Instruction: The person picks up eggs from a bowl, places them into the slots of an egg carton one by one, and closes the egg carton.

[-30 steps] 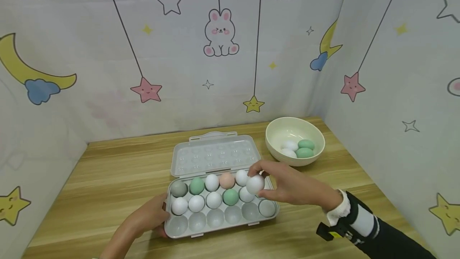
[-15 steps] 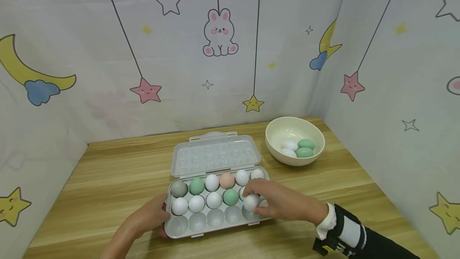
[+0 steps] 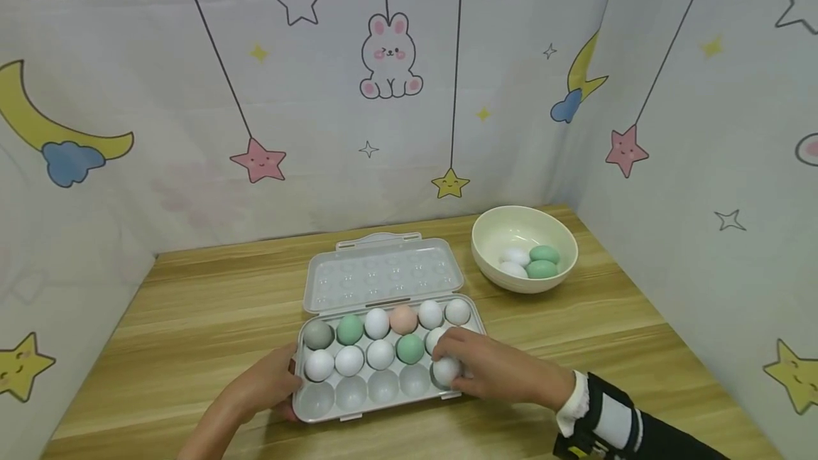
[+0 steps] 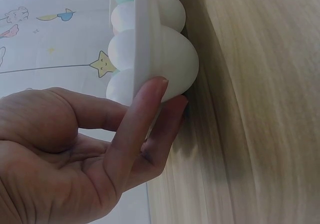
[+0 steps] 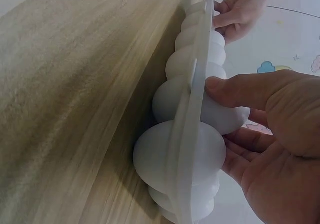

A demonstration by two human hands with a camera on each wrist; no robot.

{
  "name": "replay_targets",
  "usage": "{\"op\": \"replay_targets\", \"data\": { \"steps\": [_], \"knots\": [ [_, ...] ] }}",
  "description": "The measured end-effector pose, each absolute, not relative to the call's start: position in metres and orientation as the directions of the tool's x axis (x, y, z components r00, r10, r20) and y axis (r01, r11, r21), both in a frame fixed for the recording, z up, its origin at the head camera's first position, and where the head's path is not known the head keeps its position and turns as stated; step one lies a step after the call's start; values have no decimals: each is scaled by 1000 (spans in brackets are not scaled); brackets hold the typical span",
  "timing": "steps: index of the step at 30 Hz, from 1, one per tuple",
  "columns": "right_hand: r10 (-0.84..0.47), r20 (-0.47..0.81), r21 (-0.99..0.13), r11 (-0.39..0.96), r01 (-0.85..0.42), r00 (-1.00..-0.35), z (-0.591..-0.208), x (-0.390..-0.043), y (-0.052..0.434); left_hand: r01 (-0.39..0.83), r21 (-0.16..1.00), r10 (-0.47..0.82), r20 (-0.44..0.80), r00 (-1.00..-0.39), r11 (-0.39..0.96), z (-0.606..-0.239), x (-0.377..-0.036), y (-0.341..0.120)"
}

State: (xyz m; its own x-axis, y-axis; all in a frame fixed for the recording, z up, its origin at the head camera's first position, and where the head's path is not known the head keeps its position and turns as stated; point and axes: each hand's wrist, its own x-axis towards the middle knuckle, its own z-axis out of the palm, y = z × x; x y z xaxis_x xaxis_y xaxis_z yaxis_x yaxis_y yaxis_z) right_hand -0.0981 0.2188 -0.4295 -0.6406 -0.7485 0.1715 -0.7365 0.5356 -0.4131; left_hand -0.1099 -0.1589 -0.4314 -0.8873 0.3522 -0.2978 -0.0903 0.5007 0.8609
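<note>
My right hand (image 3: pixel 498 369) pinches a white egg (image 3: pixel 445 372) between thumb and fingers, low in a front-row cup near the right end of the pale plastic egg tray (image 3: pixel 367 412). In the right wrist view the thumb tip lies at the tray's rim beside this egg (image 5: pixel 225 115), and another white egg (image 5: pixel 205 151) sits in the corner cup. My left hand (image 3: pixel 271 380) grips the tray's left end, its fingers at the rim and underside in the left wrist view. Eggs in white, green, grey and peach (image 3: pixel 403 319) fill the two rear rows; the right hand hides part of them.
The tray's clear lid (image 3: pixel 383 277) lies folded back behind it. A cream bowl (image 3: pixel 488 261) with white and green eggs (image 3: pixel 542 270) stands at the back right. Several front-row cups (image 3: pixel 351 395) hold no egg. A printed curtain (image 3: pixel 319 190) borders the wooden table (image 3: pixel 204 304).
My right hand has brought the white egg from above the tray's rear right toward the front and down into a front-row cup. The left hand keeps its grip.
</note>
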Motion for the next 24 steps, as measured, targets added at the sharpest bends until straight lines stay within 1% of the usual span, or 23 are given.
{"op": "replay_targets", "data": {
  "steps": [4, 12, 18, 24],
  "knots": [
    [-741, 164, -396, 555, -731, -651, -433, -98, 219, -82, 862, 353, -290, -890, 501, -431, -110, -159],
    [-754, 147, -395, 548, -737, -640, -435, -98, 219, -86, 864, 356, -293, -887, 495, -430, -111, -159],
    [-747, 135, -397, 561, -726, -651, -435, -97, 218, -92, 858, 345, -299, -890, 506, -429, -110, -158],
    [-747, 155, -392, 554, -734, -647, -435, -97, 219, -84, 860, 353, -294, -888, 504, -428, -110, -157]
  ]
}}
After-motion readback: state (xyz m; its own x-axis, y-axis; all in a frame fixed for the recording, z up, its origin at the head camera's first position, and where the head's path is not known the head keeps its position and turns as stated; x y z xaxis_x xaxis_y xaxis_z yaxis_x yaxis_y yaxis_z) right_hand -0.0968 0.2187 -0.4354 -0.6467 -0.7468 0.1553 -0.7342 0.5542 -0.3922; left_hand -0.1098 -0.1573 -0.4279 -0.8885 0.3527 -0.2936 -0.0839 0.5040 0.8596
